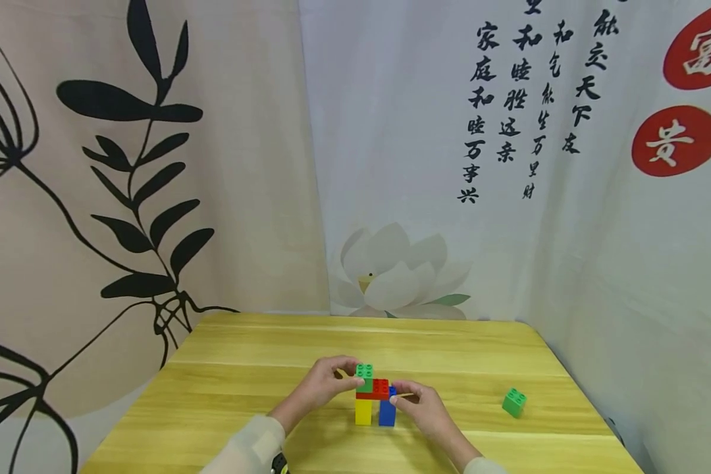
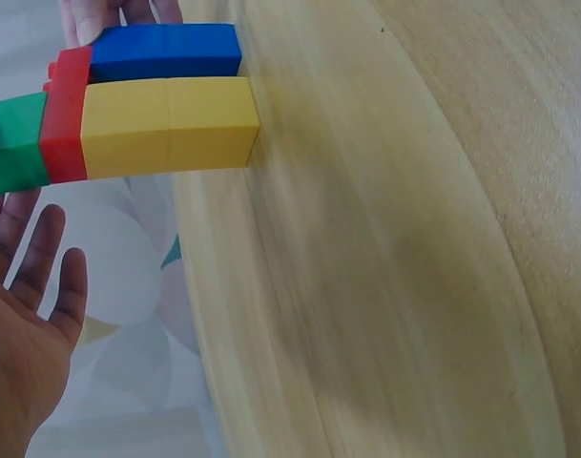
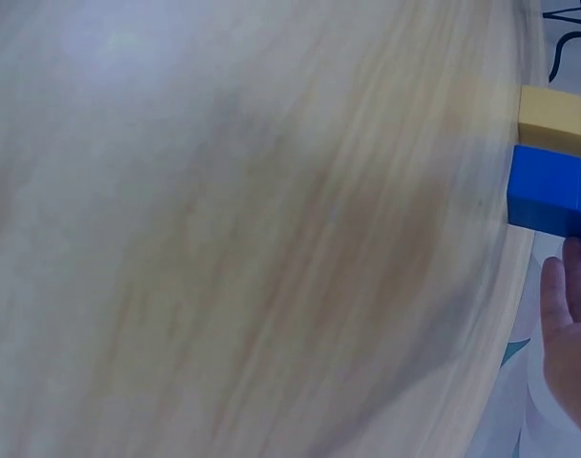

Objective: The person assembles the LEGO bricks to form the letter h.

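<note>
A small structure of toy building blocks stands on the table. A yellow column (image 1: 363, 413) and a blue column (image 1: 387, 413), each of stacked blocks, carry a red block (image 1: 380, 388) laid across the top. On the red block's left end sits a green block (image 1: 364, 370), which my left hand (image 1: 320, 387) pinches from the left. From the other side my right hand (image 1: 423, 407) holds the top of the blue column with thumb and finger. The left wrist view shows the yellow column (image 2: 171, 124) and blue column (image 2: 166, 51) side by side under the red block (image 2: 65, 114).
Another green block (image 1: 514, 403) lies apart on the right side of the wooden table (image 1: 261, 349). Behind the table hangs a printed cloth (image 1: 261, 164) with plant designs and writing. The table's right edge slants off beyond the loose block.
</note>
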### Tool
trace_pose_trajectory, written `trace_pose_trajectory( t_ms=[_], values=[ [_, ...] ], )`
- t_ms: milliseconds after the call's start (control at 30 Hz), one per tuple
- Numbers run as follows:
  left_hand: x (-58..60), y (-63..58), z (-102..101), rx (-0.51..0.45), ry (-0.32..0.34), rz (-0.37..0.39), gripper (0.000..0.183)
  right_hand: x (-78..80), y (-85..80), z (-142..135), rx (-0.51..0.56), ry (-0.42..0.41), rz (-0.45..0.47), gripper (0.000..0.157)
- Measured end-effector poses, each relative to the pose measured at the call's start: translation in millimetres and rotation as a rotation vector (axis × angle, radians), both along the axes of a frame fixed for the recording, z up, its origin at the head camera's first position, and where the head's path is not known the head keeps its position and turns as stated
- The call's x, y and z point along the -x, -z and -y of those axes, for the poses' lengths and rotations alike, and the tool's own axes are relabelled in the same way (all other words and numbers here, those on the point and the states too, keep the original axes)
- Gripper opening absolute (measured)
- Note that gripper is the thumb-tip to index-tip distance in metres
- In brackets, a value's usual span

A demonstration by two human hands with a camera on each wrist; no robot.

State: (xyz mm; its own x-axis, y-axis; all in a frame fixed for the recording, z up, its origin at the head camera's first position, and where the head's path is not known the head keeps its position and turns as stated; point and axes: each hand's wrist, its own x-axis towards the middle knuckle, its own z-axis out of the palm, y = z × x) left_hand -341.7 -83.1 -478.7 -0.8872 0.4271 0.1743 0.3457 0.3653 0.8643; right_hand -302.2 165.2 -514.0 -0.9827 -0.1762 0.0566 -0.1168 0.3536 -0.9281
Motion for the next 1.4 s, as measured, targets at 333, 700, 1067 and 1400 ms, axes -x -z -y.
trace_pose_trajectory(
  t_ms=[333,700,1067,1400],
  values=[
    [-0.2,2.1,-2,-0.016,-0.007,0.017,0.031,-0.7,-0.2,-3,-0.004,-0.015,-0.005,0.043],
    [-0.2,0.5,-2,-0.009,0.001,0.035,0.034,0.0,-15.1,-17,-0.04,0.034,-0.019,0.049],
    [-1.4,2.1,0,-0.025,0.0,0.045,0.035,7.6,-23.1,-46,-0.017,0.206,-0.034,0.039],
    [-1.5,0.2,-1,-0.031,-0.007,0.059,0.038,9.6,-31.2,-67,-0.043,0.247,-0.052,0.046]
  ],
)
